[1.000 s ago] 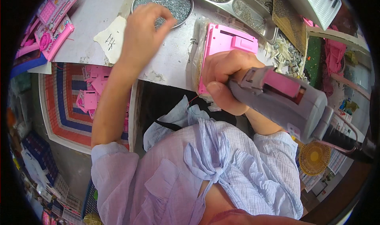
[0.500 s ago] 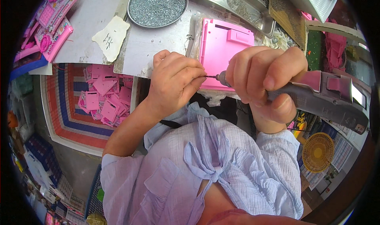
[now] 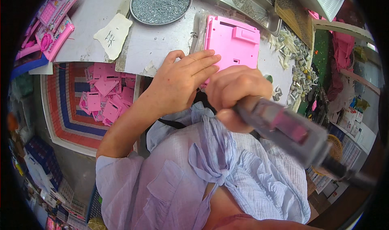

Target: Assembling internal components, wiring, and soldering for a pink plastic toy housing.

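Note:
My right hand (image 3: 237, 90) is wrapped round a dark electric screwdriver (image 3: 314, 143), smeared by motion, its rear end and cord to the lower right. The tool's tip is hidden behind that hand, near the front edge of a pink plastic case (image 3: 227, 41). The case lies flat on the table, with a slot, a raised block and small holes on its face. My left hand (image 3: 178, 78) lies against the case's front left, fingers stretched over its edge; I cannot see anything held in it.
A round dish of screws (image 3: 161, 5) and a metal tray (image 3: 251, 7) of small parts stand at the back. Small metal pieces (image 3: 302, 70) lie at right. Pink panels (image 3: 107, 94) fill a striped bin at left; a torn paper piece (image 3: 113, 36) lies above it.
My left hand has left the screwdriver's bit and stretched its fingers onto the case. My right hand has moved left and down, tilting the screwdriver so its rear end swings lower.

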{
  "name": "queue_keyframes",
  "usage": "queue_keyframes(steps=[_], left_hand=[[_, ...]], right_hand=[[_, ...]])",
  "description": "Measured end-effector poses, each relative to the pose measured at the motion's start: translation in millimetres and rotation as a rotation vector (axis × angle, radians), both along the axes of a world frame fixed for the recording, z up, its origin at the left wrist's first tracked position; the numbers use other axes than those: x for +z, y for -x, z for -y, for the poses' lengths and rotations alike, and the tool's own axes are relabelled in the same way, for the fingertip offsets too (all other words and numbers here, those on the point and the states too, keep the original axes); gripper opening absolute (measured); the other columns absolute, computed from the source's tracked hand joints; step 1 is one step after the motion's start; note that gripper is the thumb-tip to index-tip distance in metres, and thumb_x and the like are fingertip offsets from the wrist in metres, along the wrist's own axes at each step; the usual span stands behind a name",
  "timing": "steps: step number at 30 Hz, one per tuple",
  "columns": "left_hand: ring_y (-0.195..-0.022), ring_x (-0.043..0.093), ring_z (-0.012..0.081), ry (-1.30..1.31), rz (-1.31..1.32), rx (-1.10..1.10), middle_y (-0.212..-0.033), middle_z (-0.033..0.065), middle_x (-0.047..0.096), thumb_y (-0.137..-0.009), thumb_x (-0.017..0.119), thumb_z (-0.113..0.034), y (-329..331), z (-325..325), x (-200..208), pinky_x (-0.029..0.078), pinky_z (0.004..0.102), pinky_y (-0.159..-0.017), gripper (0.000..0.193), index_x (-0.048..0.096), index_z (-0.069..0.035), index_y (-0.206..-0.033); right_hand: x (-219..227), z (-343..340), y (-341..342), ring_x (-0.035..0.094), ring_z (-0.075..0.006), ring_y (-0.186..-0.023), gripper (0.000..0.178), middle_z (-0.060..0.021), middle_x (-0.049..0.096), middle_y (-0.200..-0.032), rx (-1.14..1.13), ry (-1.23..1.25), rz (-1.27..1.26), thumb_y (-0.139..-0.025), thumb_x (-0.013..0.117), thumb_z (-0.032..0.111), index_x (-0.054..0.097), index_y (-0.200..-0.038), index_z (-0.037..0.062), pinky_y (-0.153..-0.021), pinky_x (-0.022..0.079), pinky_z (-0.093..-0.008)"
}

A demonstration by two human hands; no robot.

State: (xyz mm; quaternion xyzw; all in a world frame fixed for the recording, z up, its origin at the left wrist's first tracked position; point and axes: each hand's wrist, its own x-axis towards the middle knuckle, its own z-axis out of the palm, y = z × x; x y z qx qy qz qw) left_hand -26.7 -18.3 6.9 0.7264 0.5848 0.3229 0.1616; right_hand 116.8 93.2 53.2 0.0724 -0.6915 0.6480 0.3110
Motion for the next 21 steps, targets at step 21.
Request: queue_keyframes(steps=[21], left_hand=[[-0.126, 0.056, 0.0274, -0.082, -0.143, 0.021, -0.131, 0.0083, 0.064, -0.082, 0.071, -0.013, -55.5, -67.7, 1.0, 0.039, 0.0433, -0.104, 0.037, 0.069, -0.007, -0.119]], right_hand=[[-8.1, -107.5, -81.3, 0.055, -0.0119, -0.057, 0.015, -0.0068, 0.061, -0.071, -0.472, 0.248, -0.003, -0.087, 0.066, 0.007, 0.057, -0.097, -0.0003, -0.052, 0.046, -0.0266]])
